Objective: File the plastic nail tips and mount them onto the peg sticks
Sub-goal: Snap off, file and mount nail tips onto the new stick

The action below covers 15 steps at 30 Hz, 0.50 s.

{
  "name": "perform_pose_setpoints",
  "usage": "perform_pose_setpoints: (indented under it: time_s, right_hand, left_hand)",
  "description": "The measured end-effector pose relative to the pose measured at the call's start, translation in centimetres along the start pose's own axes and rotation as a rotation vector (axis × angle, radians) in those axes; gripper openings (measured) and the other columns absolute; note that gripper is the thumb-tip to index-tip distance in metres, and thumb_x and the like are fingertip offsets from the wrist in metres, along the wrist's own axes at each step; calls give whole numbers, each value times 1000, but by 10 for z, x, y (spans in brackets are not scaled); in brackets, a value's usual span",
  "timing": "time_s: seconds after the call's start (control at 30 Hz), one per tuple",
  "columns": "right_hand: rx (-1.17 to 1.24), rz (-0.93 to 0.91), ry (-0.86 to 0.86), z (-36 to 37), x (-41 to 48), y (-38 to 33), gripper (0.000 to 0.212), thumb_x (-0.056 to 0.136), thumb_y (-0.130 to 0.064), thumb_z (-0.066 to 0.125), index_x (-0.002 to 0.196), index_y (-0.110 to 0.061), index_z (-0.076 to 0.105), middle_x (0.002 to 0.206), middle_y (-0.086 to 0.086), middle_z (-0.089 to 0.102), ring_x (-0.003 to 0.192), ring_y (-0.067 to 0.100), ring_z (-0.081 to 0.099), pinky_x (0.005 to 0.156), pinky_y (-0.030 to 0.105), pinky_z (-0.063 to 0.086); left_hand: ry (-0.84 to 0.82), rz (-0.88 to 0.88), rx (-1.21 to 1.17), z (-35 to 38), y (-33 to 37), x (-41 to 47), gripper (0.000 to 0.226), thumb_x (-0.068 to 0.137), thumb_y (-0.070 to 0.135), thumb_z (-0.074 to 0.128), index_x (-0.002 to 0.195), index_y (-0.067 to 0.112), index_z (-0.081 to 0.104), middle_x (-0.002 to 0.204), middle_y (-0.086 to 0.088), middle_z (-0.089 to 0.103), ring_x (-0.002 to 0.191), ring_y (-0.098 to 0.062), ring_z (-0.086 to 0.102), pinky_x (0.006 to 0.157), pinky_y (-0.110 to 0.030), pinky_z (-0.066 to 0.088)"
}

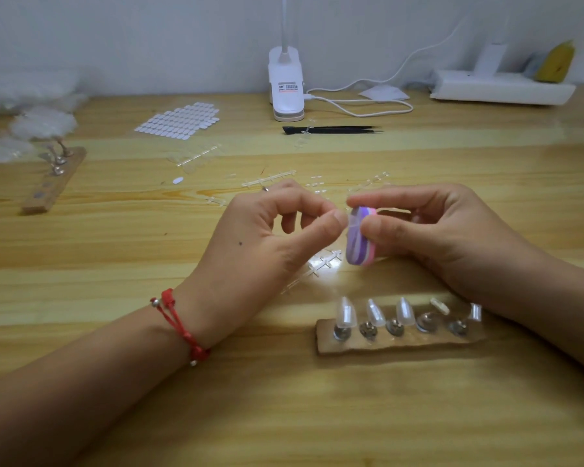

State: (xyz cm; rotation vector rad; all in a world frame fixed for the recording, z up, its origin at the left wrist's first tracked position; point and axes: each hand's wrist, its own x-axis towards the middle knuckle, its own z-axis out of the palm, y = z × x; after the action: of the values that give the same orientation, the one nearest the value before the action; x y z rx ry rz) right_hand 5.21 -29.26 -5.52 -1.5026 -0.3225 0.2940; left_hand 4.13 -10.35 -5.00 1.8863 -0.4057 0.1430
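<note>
My left hand (270, 230) pinches a small clear nail tip (350, 221) between thumb and forefinger, held against a purple and pink file block (359, 244). My right hand (445, 230) grips that block from the right, above the table. Just below, a wooden peg holder (398, 343) carries several metal pegs with clear nail tips (346, 313) mounted on them. Empty clear sprue strips (324, 264) lie under my hands.
A second wooden peg holder (53, 180) lies far left beside bags of clear tips (31, 126). A sheet of adhesive tabs (179, 121), black tweezers (334, 130), a white clip lamp (285, 85) with its cable and a white power strip (499, 87) sit at the back.
</note>
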Motion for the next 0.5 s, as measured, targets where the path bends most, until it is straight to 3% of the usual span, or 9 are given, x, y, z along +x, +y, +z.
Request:
perform_pose_setpoints:
  time_s: [0.13, 0.27, 0.4, 0.5]
  right_hand:
    - [21, -19, 75, -3, 2, 2, 38, 58, -39, 81, 95, -29, 79, 84, 8, 76, 74, 17, 73, 81, 39, 57]
    - [-4, -6, -2, -1, 1, 1, 37, 59, -36, 81, 95, -27, 79, 84, 10, 76, 72, 16, 73, 69, 29, 60]
    - [46, -25, 78, -3, 3, 3, 36, 58, -35, 80, 93, -28, 79, 83, 7, 76, 73, 17, 73, 81, 37, 57]
    - [10, 1, -1, -1, 1, 1, 37, 59, -34, 81, 96, -27, 79, 84, 10, 76, 72, 15, 73, 72, 30, 60]
  left_hand:
    - [-39, 7, 10, 0, 0, -1, 14, 81, 18, 71, 68, 22, 68, 64, 13, 48, 54, 3, 42, 56, -5, 31]
    - [-16, 10, -4, -1, 0, 0, 10, 79, 24, 71, 70, 21, 69, 66, 11, 49, 55, 2, 41, 57, -6, 32]
    - [-67, 15, 9, 1, 1, -1, 12, 78, 24, 74, 67, 23, 68, 70, -2, 55, 57, 1, 41, 55, -6, 31]
    - [-2, 20, -6, -1, 0, 0, 12, 77, 30, 73, 70, 22, 68, 69, 6, 52, 55, 2, 41, 58, -6, 32]
